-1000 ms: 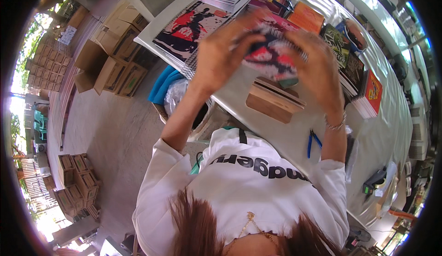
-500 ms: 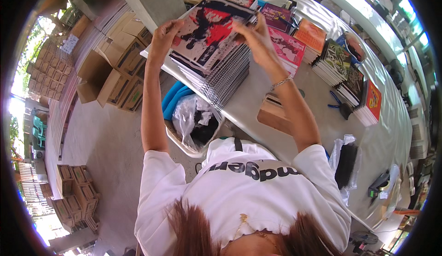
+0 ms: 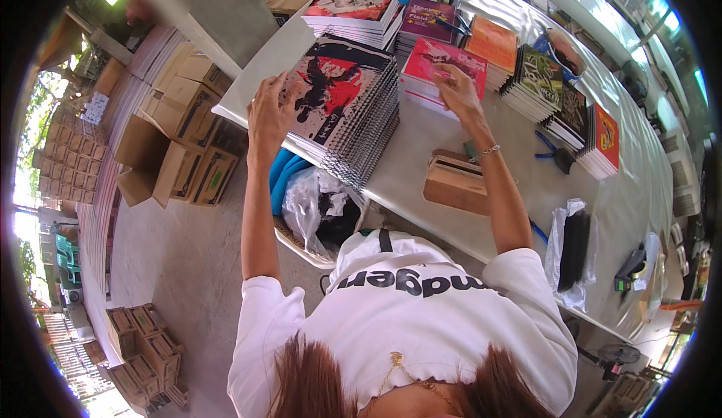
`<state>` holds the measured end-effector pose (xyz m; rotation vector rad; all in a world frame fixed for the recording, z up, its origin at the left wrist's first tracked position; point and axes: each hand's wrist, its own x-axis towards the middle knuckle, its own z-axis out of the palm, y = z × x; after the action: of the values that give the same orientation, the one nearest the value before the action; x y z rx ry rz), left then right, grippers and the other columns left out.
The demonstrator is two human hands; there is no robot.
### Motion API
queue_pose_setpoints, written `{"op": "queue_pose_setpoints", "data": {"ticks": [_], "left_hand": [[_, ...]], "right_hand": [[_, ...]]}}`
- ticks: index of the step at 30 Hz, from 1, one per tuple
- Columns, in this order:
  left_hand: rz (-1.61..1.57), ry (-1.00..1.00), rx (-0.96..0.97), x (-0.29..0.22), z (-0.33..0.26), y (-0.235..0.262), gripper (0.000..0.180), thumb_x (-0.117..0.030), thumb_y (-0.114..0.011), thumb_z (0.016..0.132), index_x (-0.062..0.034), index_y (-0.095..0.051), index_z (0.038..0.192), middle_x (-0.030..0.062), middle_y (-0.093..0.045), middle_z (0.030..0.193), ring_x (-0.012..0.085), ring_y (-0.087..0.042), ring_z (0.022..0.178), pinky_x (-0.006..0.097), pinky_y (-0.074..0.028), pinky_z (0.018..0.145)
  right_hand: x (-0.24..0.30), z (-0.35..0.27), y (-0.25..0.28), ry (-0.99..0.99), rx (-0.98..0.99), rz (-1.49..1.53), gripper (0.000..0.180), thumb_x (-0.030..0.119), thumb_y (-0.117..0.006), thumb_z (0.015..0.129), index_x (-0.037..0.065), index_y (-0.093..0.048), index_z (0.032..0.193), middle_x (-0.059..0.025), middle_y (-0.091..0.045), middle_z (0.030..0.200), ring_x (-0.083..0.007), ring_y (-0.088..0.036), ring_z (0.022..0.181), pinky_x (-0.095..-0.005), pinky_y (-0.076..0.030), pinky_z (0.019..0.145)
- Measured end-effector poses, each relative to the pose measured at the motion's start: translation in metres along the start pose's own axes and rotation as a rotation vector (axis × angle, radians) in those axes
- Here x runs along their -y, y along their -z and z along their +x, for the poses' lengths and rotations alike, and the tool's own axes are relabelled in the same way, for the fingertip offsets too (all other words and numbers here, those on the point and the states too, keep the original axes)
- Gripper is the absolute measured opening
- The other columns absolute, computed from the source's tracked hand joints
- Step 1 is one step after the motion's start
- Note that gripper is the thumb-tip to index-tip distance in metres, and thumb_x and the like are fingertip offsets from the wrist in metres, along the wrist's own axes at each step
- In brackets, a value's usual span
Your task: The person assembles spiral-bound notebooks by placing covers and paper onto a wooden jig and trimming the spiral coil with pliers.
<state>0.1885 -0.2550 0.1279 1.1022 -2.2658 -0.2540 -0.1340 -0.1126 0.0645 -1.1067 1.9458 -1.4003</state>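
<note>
A tall stack of spiral-bound notebooks [image 3: 338,95] with red-and-black splashed covers stands at the table's left edge, its wire coils facing right. My left hand [image 3: 269,113] is at the stack's left side, fingers bent but apart near the top cover's edge. Over a stack of pink notebooks [image 3: 429,61] hovers my right hand [image 3: 460,96], its fingers loosely spread and nothing in them. Whether it touches the pink cover is hard to tell.
Behind are red books [image 3: 352,3], purple books [image 3: 429,18] and orange books [image 3: 492,40]. A wooden block [image 3: 455,185], pliers [image 3: 555,155] and a tape dispenser [image 3: 630,271] lie rightward. Below the table edge sits a bin [image 3: 301,241]; cardboard boxes [image 3: 177,166] stand left.
The top notebook, held raised and tilted between both hands before, now lies flat on the stack. My right hand has let go and moved right; my left has dropped slightly.
</note>
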Motion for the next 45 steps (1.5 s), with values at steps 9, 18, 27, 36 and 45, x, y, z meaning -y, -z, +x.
{"op": "queue_pose_setpoints", "data": {"ticks": [9, 18, 27, 36, 45], "left_hand": [[-0.116, 0.069, -0.079, 0.007, -0.004, -0.014, 0.042, -0.029, -0.051, 0.099, 0.0016, -0.057, 0.126, 0.0177, -0.06, 0.123, 0.0345, -0.055, 0.116, 0.037, -0.043, 0.098], [-0.113, 0.166, -0.175, -0.006, 0.003, -0.023, 0.033, -0.024, -0.05, 0.099, -0.0021, -0.063, 0.12, 0.0162, -0.064, 0.116, 0.0337, -0.061, 0.107, 0.038, -0.046, 0.093], [0.065, 0.076, -0.395, -0.038, -0.014, 0.004, 0.03, -0.025, -0.056, 0.096, -0.0115, -0.063, 0.123, 0.012, -0.055, 0.124, 0.0301, -0.052, 0.116, 0.044, -0.043, 0.095], [-0.223, -0.14, -0.32, -0.179, -0.073, -0.02, 0.022, -0.013, -0.066, 0.089, -0.015, -0.07, 0.111, 0.0068, -0.054, 0.12, 0.026, -0.05, 0.117, 0.041, -0.042, 0.097], [-0.444, -0.076, 0.057, -0.199, -0.135, -0.112, 0.022, -0.011, -0.066, 0.089, -0.0152, -0.069, 0.11, 0.0085, -0.052, 0.119, 0.0268, -0.048, 0.119, 0.048, -0.043, 0.098]], "right_hand": [[-0.052, 0.006, 0.05, -0.091, -0.188, 0.06, 0.023, 0.017, -0.062, 0.089, 0.005, -0.069, 0.107, -0.0031, -0.058, 0.068, -0.0091, -0.052, 0.053, -0.0265, -0.043, 0.044], [-0.128, 0.056, 0.072, -0.035, -0.69, -0.522, 0.04, 0.031, -0.069, 0.086, 0.002, -0.065, 0.113, -0.0096, -0.063, 0.087, -0.0167, -0.06, 0.08, -0.032, -0.05, 0.068], [-0.149, 0.05, 0.076, -0.105, -0.226, 0.35, 0.019, 0.016, -0.073, 0.076, -0.001, -0.069, 0.084, -0.0032, -0.067, 0.076, -0.0111, -0.06, 0.067, -0.0246, -0.047, 0.062], [-0.151, -0.01, 0.133, 0.09, -0.384, 0.446, 0.027, -0.002, -0.061, 0.082, -0.001, -0.055, 0.109, -0.0065, -0.063, 0.099, -0.0132, -0.059, 0.083, -0.0265, -0.05, 0.073], [-0.146, -0.188, 0.174, 0.088, -0.582, 0.955, 0.035, -0.012, -0.053, 0.086, 0.006, -0.059, 0.115, -0.0005, -0.062, 0.104, -0.0097, -0.056, 0.091, -0.024, -0.046, 0.079]]}}
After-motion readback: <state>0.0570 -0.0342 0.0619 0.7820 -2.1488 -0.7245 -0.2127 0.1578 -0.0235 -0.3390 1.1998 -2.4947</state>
